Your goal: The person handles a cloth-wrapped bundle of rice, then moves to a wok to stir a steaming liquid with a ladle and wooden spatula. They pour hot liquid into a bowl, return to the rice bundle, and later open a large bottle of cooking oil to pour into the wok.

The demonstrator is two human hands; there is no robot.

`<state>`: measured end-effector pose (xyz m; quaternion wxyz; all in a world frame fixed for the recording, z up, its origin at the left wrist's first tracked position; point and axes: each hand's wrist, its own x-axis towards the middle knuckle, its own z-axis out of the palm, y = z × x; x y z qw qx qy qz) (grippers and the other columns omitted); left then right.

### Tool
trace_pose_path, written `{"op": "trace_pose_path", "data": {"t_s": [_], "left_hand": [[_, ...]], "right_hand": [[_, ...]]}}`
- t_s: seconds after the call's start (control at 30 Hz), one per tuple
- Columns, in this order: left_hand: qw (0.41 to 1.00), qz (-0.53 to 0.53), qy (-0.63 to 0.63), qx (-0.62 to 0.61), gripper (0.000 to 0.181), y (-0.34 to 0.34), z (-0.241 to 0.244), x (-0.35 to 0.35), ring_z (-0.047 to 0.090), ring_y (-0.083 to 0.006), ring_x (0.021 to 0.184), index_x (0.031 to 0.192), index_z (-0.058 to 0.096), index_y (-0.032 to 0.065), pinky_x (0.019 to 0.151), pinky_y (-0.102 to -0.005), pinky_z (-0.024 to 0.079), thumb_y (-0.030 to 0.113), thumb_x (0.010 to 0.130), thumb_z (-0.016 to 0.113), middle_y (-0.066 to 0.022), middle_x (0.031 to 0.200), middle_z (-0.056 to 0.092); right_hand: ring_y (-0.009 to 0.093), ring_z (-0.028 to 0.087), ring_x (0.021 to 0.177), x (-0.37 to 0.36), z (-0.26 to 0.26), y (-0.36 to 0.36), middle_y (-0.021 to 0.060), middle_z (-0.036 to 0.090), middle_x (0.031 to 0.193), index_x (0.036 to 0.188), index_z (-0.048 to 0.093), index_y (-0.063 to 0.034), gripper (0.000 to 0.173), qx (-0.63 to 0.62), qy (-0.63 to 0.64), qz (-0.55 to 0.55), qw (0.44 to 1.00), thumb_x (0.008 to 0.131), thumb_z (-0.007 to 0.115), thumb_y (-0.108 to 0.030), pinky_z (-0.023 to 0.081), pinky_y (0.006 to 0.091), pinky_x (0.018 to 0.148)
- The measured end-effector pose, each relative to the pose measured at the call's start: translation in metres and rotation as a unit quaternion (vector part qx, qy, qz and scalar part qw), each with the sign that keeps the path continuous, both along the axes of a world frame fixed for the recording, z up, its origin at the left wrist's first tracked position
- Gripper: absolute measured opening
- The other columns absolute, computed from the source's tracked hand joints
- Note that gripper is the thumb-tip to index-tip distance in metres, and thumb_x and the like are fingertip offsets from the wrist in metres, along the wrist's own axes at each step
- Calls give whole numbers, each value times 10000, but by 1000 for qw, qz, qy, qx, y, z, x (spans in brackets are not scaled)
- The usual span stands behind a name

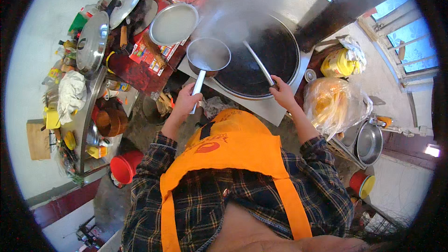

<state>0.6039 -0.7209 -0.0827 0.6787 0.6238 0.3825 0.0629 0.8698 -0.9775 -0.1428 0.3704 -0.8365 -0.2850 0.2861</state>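
A large dark wok [259, 66] is set into the stove top in front of me, with steam rising from its far side. My left hand [187, 100] grips the flat metal handle of a round metal ladle-like saucepan [209, 54], held over the wok's left rim. Steam blurs what the saucepan contains. In my right hand [281, 93] is the dark grip of a long-handled metal spatula [258, 59]. Its shaft slants up and left into the wok, and its far end is veiled by steam.
Left of the wok, a metal basin [174, 24] of pale liquid stands on a red-covered surface. Two metal lids [92, 42] lean farther left. At right are a plastic bag of yellowish food [332, 101], a yellow container [336, 64] and a metal bowl [369, 143]. A red bucket [124, 168] stands at lower left.
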Motion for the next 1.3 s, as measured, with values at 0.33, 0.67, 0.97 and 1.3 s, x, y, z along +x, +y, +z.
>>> {"op": "trace_pose_path", "data": {"t_s": [0.33,0.67,0.97,1.3], "left_hand": [[1000,4,-22,3,396,8,-7,40,514,-109,515,1146,509,-46,474,-248,415,67,774,584,-47,705,570],[999,15,-41,-25,440,13,3,25,500,-96,499,1190,516,-35,457,-229,399,53,765,587,-38,696,558],[999,13,-20,-23,427,2,8,3,478,-73,469,1163,523,-24,431,-213,384,29,742,571,-13,654,536],[999,28,2,-40,429,-11,12,-12,492,-69,477,1180,510,-17,434,-201,391,41,761,582,-10,661,541]], "right_hand": [[337,617,811,-18,89,-3,157,617,910,1282,444,-124,503,29,-152,111,982,803,597,-95,501,400,686],[384,589,893,23,111,-23,192,603,1005,1292,459,-120,491,-86,-219,74,969,819,591,-137,481,434,771],[150,564,504,112,147,-17,64,602,670,1029,637,-63,288,-366,-15,220,904,750,575,-101,458,291,437],[175,614,596,80,11,-34,97,655,728,1128,610,-55,394,-210,78,59,973,743,637,-133,515,323,568]]}}
